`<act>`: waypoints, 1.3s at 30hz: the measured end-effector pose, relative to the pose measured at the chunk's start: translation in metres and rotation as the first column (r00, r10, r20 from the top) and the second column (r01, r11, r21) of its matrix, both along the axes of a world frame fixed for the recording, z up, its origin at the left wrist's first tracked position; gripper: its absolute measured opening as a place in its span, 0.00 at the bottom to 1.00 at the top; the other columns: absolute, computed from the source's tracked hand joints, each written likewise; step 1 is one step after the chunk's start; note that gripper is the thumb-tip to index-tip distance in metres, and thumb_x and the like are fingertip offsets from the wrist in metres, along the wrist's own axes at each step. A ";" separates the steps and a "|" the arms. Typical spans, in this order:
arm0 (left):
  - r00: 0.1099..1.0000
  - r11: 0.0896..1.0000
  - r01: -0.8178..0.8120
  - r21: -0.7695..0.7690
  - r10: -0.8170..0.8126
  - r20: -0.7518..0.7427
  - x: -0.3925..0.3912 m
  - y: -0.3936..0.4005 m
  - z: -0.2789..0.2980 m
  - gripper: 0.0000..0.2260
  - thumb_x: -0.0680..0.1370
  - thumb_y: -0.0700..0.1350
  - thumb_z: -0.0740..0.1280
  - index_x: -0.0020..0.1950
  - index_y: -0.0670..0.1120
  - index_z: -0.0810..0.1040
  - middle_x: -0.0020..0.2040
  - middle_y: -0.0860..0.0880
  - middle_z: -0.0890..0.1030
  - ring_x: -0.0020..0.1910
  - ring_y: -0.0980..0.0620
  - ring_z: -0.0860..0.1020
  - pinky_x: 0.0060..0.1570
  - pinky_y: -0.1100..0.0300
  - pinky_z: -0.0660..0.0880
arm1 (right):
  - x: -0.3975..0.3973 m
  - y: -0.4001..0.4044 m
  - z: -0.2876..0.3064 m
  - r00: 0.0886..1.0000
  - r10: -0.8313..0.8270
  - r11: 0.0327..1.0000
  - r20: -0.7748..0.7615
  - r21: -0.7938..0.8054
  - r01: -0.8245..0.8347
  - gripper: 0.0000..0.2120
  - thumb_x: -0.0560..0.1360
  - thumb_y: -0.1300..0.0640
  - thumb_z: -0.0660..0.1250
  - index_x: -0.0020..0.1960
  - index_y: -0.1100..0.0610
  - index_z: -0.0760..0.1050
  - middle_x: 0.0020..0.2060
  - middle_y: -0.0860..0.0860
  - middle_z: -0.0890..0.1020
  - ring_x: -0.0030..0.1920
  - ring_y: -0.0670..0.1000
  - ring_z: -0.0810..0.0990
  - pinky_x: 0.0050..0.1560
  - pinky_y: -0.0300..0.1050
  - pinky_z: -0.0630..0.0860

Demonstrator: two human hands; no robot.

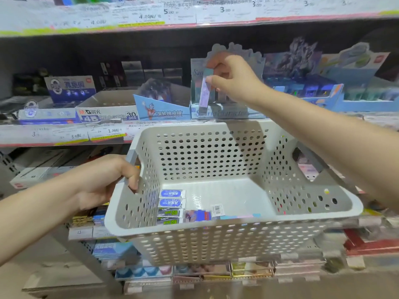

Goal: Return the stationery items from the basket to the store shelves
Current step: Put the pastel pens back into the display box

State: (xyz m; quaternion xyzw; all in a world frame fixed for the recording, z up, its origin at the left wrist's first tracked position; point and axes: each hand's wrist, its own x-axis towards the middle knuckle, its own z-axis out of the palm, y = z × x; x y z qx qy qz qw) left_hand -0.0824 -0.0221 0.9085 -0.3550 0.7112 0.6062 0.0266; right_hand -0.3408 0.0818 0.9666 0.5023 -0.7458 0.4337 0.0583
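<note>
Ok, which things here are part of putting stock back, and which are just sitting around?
Part of the job: basket; erasers in it; slim pack pinched in right hand; left hand gripping basket rim.

Just there: Ultraman display box; price labels.

1. The middle shelf [64,138] has price tags along its front edge.
2. Sitting on it, left to right: a blue-and-white eraser box [48,116], a grey "30 pcs" eraser carton [108,114], a blue cartoon-hero display box [162,108], then a pale display box [218,114].
3. Further right there's a blue display tray [367,104].
</note>
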 end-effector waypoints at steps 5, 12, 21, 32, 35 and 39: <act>0.999 0.999 -0.031 -0.028 0.031 0.018 0.003 -0.002 0.003 0.32 0.53 0.32 0.60 0.58 0.28 0.73 0.41 0.34 0.76 0.31 0.41 0.76 0.30 0.59 0.78 | -0.007 -0.017 -0.002 0.998 -0.021 1.000 -0.056 0.007 0.021 0.15 0.74 0.67 0.59 0.59 0.61 0.73 0.46 0.59 0.80 0.50 0.59 0.80 0.55 0.51 0.77; 0.999 0.999 -0.033 -0.028 0.034 0.019 0.003 -0.004 0.004 0.31 0.53 0.32 0.60 0.57 0.29 0.73 0.40 0.34 0.78 0.32 0.40 0.78 0.31 0.55 0.78 | -0.007 -0.021 0.002 0.995 0.031 0.999 -0.098 0.042 -0.027 0.14 0.74 0.68 0.61 0.58 0.60 0.74 0.42 0.52 0.78 0.48 0.56 0.80 0.53 0.52 0.78; 1.000 1.000 -0.020 -0.015 0.020 0.006 -0.003 -0.006 0.002 0.31 0.54 0.32 0.60 0.57 0.31 0.74 0.40 0.34 0.80 0.33 0.40 0.79 0.34 0.55 0.79 | -0.007 -0.024 0.003 0.994 0.030 0.999 -0.103 0.035 -0.027 0.11 0.75 0.63 0.65 0.57 0.60 0.75 0.46 0.56 0.82 0.49 0.54 0.81 0.55 0.49 0.79; 0.999 0.999 -0.038 -0.018 0.038 0.002 -0.004 -0.005 -0.001 0.41 0.44 0.36 0.65 0.58 0.29 0.72 0.42 0.34 0.77 0.35 0.40 0.76 0.34 0.55 0.77 | -0.009 -0.017 0.004 0.980 0.109 0.991 -0.165 0.093 -0.094 0.10 0.75 0.63 0.63 0.56 0.60 0.74 0.44 0.57 0.82 0.47 0.55 0.82 0.54 0.51 0.78; 1.000 1.000 -0.024 -0.008 0.024 0.011 -0.005 -0.005 0.000 0.34 0.51 0.32 0.61 0.58 0.29 0.72 0.42 0.34 0.77 0.35 0.40 0.77 0.35 0.55 0.77 | -0.006 -0.020 0.004 0.980 0.081 0.994 -0.180 0.086 -0.066 0.10 0.75 0.62 0.63 0.56 0.59 0.75 0.46 0.57 0.83 0.47 0.54 0.82 0.54 0.50 0.79; 0.999 1.000 -0.030 -0.008 0.030 0.015 -0.004 -0.004 0.000 0.32 0.53 0.32 0.60 0.58 0.29 0.73 0.41 0.34 0.78 0.34 0.40 0.78 0.34 0.54 0.79 | -0.010 -0.022 0.004 0.976 0.057 0.993 -0.210 0.109 -0.035 0.10 0.76 0.61 0.63 0.57 0.59 0.73 0.46 0.55 0.81 0.47 0.54 0.80 0.53 0.48 0.79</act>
